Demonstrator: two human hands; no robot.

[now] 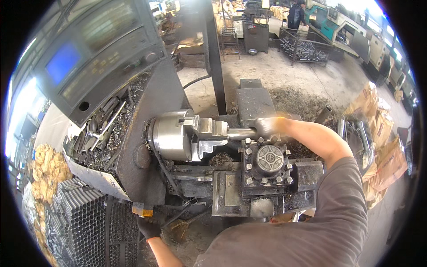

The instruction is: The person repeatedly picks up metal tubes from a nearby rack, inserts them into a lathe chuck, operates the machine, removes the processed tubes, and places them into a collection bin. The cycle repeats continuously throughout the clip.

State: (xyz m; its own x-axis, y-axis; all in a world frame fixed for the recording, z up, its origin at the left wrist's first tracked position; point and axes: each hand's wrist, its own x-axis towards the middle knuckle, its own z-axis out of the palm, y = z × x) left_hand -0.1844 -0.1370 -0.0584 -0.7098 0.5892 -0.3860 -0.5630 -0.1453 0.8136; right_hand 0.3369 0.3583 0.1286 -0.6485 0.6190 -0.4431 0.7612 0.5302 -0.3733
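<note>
A steel lathe chuck [171, 135] with stepped jaws [209, 128] stands at the centre. From the jaws a smooth round metal bar [240, 133] extends to the right. My right hand [268, 127], in a grey glove blurred at its edges, is closed around the bar's outer end. Just in front of that hand sits the square tool post [268, 167], ringed by bolts and topped with a round cap. At lower left my left hand [149, 228], in a dark glove, is against the underside of a small yellow-orange block [143, 211] on the machine; its fingers are mostly hidden.
A control panel [95, 64] with a blue screen rises at upper left. Metal chips and a T-handled wrench [106, 127] lie on the headstock tray. Stacked tubes [82, 218] stand at lower left. Paper sacks [387, 164] are at right; a person [296, 15] stands far back.
</note>
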